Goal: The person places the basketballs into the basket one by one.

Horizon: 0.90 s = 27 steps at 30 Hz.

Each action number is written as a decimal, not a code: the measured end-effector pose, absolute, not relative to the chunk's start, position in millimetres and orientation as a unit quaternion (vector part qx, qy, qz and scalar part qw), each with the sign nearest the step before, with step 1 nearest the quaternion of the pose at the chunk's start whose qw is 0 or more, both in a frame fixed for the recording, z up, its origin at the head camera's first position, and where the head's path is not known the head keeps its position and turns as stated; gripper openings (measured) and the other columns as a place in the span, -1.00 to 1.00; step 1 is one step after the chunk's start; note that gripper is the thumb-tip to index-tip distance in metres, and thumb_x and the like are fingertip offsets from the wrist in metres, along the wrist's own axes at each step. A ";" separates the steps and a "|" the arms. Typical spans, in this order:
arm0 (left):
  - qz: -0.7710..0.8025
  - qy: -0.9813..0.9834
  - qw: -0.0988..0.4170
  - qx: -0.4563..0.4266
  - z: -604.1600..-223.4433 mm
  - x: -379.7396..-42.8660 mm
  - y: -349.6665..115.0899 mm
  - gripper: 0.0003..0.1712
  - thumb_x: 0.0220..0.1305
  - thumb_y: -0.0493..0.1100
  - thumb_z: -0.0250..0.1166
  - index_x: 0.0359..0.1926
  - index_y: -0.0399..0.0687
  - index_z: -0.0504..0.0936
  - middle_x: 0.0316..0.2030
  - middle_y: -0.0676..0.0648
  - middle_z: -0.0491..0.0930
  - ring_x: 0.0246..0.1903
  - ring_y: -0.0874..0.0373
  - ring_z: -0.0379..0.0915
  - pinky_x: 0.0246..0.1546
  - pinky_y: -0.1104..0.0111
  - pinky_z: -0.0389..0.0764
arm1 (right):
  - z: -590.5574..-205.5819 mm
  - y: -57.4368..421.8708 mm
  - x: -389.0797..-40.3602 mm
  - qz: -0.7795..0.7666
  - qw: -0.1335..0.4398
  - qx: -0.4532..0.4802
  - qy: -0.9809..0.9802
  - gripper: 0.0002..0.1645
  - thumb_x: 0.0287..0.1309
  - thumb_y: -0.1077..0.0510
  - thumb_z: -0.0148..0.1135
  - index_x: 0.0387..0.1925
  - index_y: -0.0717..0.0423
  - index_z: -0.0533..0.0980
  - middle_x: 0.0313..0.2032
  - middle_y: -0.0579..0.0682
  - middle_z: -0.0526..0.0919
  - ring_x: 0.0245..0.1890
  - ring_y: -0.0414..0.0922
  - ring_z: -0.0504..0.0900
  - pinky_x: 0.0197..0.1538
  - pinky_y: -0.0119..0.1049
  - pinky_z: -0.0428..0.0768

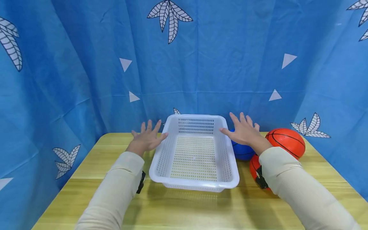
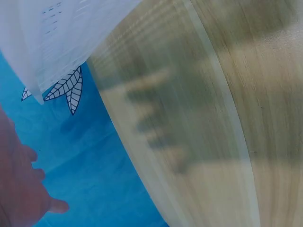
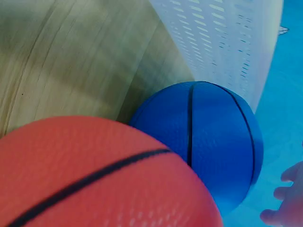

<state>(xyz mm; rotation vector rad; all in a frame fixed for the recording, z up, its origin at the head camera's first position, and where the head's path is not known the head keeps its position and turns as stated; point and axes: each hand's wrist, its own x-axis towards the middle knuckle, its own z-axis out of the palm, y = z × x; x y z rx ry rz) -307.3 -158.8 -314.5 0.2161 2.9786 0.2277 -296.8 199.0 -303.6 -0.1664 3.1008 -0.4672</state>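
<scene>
A white perforated plastic basket (image 1: 194,184) is at the middle of the table, with nothing inside it. My left hand (image 1: 146,139) is at its left side, fingers spread and straight, thumb tip right at the rim. On the opposite side, my right hand (image 1: 243,130) has its fingers spread too, its thumb near the right rim. A blue ball (image 3: 208,137) with black lines sits close beside the basket, below my right hand and partly hidden by it. Nearer the right wrist lies a red ball (image 3: 109,165), partly covered by the sleeve in the head view.
Another red ball (image 1: 286,142) with black lines lies at the table's back right. The wooden table (image 1: 184,214) reaches back to a blue curtain (image 1: 198,64) printed with leaves and triangles, which also hangs along both sides.
</scene>
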 end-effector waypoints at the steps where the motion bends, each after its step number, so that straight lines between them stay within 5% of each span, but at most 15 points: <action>1: 0.076 0.992 0.075 0.072 -314.3 -307.0 -159.2 -0.08 0.28 0.47 -0.35 0.48 0.17 -0.37 0.45 -0.30 -0.42 0.39 -0.35 -0.57 0.14 -0.45 -0.31 | -302.4 201.4 -294.8 -0.149 -0.004 -0.054 0.987 0.16 0.08 -0.59 -0.26 0.48 0.01 -0.22 0.42 0.39 -0.30 0.37 0.42 -0.28 0.20 0.47 -0.18; 10: 0.150 0.980 0.113 0.067 -317.2 -300.9 -167.3 0.01 0.28 0.45 -0.24 0.48 -0.03 -0.36 0.45 -0.32 -0.21 0.40 -0.34 -0.29 0.24 -0.32 -0.08 | -294.3 223.5 -274.9 -0.176 -0.016 -0.063 0.982 0.08 0.17 -0.47 -0.16 0.44 0.17 -0.08 0.39 0.40 -0.03 0.33 0.42 -0.03 0.18 0.44 0.10; 19: 0.291 0.952 0.081 0.041 -326.6 -286.4 -168.4 -0.18 0.33 0.20 -0.02 0.36 -0.34 0.16 0.32 -0.34 0.22 0.24 -0.26 0.25 0.13 -0.09 0.38 | -288.7 254.1 -247.9 -0.228 -0.002 -0.059 0.972 -0.03 0.23 -0.32 -0.04 0.40 0.25 0.03 0.34 0.41 0.10 0.26 0.40 0.14 0.09 0.38 0.29; 21: 0.326 0.942 0.073 0.032 -330.3 -282.0 -168.3 -0.37 0.34 0.16 0.00 0.12 -0.31 0.45 0.04 -0.31 0.51 -0.03 -0.16 0.50 -0.07 0.05 0.55 | -291.3 262.7 -241.4 -0.238 0.000 -0.058 0.970 -0.03 0.24 -0.33 -0.06 0.39 0.27 0.03 0.32 0.42 0.13 0.24 0.40 0.16 0.06 0.38 0.32; 23: 0.362 0.929 0.068 0.024 -334.2 -277.7 -168.8 -0.50 0.33 0.13 0.02 -0.19 -0.26 0.55 -0.31 -0.21 0.57 -0.35 0.00 0.52 -0.29 0.20 0.58 | -294.7 271.1 -234.9 -0.246 0.002 -0.056 0.968 -0.03 0.25 -0.34 -0.08 0.39 0.28 0.03 0.30 0.43 0.14 0.22 0.41 0.17 0.04 0.38 0.34; 26: 0.428 0.902 0.061 0.012 -342.6 -272.6 -170.8 -0.59 0.33 0.08 0.08 -0.37 -0.19 0.55 -0.50 -0.07 0.48 -0.49 0.13 0.45 -0.37 0.25 0.60 | -300.7 282.1 -226.5 -0.255 0.000 -0.051 0.965 -0.02 0.24 -0.36 -0.08 0.39 0.28 0.04 0.29 0.44 0.17 0.22 0.42 0.16 0.04 0.40 0.32; 27: 0.448 0.892 0.060 0.010 -345.0 -270.5 -171.6 -0.59 0.32 0.06 0.09 -0.27 -0.25 0.57 -0.44 -0.10 0.54 -0.46 0.14 0.50 -0.34 0.24 0.63 | -302.7 285.1 -223.6 -0.258 -0.001 -0.051 0.965 -0.02 0.24 -0.36 -0.08 0.39 0.27 0.05 0.28 0.45 0.17 0.22 0.42 0.16 0.04 0.40 0.31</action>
